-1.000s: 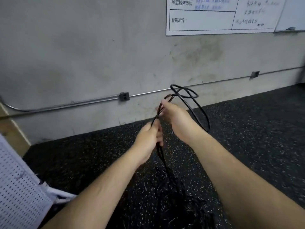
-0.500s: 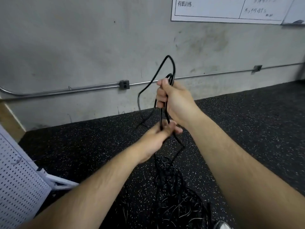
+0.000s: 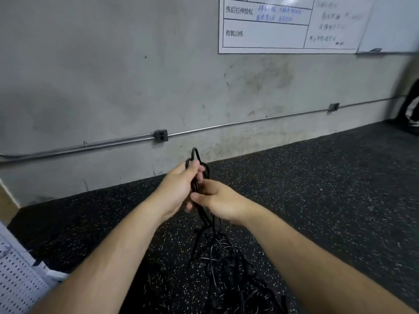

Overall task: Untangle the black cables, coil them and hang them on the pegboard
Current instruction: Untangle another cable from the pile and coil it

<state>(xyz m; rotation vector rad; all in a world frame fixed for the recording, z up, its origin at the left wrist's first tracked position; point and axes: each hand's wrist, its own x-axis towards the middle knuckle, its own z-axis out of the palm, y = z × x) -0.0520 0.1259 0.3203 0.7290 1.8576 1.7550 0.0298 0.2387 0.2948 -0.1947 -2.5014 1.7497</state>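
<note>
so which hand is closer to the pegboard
Left. The left hand grips the cable on the side toward the pegboard, which is at the lower left. The right hand grips the cable just past it, farther away.

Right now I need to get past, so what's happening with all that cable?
A person is working on black cable. The left hand grips a bunch of looped strands, and the right hand holds the same strands just below it. The rest trails down into a tangled pile on the floor. Only a corner of the white pegboard shows, at the lower left.
</note>
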